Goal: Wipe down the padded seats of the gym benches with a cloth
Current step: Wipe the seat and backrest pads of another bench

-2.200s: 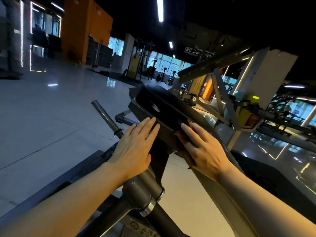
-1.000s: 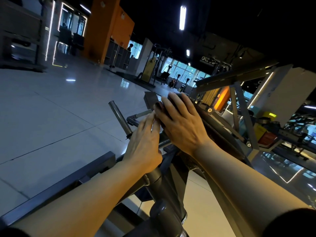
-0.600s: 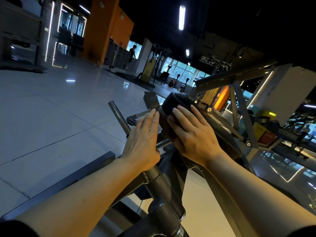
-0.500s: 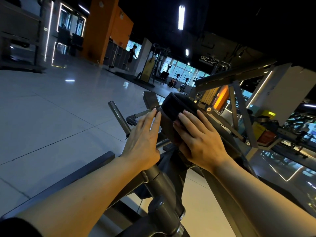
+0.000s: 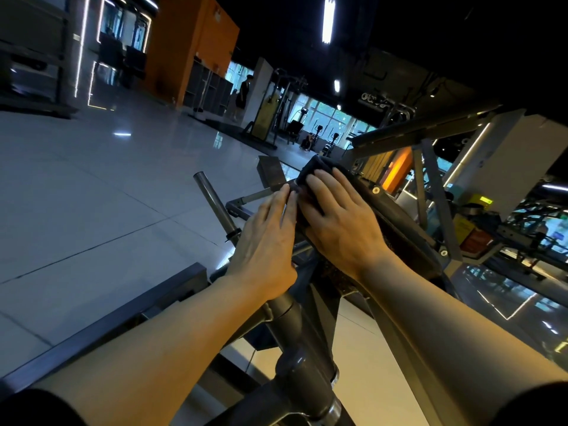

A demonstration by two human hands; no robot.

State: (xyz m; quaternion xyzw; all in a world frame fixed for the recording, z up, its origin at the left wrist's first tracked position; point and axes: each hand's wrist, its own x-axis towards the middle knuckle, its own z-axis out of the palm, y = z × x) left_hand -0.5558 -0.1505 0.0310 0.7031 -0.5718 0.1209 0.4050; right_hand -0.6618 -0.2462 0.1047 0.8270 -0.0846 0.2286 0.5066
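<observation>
- Our right hand (image 5: 341, 229) has slid back up the padded seat (image 5: 396, 229) since half a second ago; fingertips now sit near the pad's far end, where a moment earlier they were lower down.
- That hand lies flat, fingers straight and slightly spread, pressing the dark cloth (image 5: 310, 179) onto the pad. Cloth is between palm and pad, bunched at the far tip.
- Our left hand (image 5: 264, 244) has barely shifted: flat, fingers together, resting against the pad's left edge beside the right hand, fingertips touching the cloth's edge. It holds nothing.
- We judge this as another stroke in a back-and-forth wipe; far end is being covered, near part of the pad likely needs more passes.
- Other benches not yet reached, going by the task sentence.
- Hidden: most of the cloth is under the right palm, so its size and fold are unknown.
- The pad's surface under both hands is covered; the pad is dark on dark, so where it ends and the frame (image 5: 304, 348) begins is hard to say, probably just below the right wrist.
- Grey peg (image 5: 215, 204) stands left of the hands, apart from them.
- Both forearms cut off at the bottom edge.
</observation>
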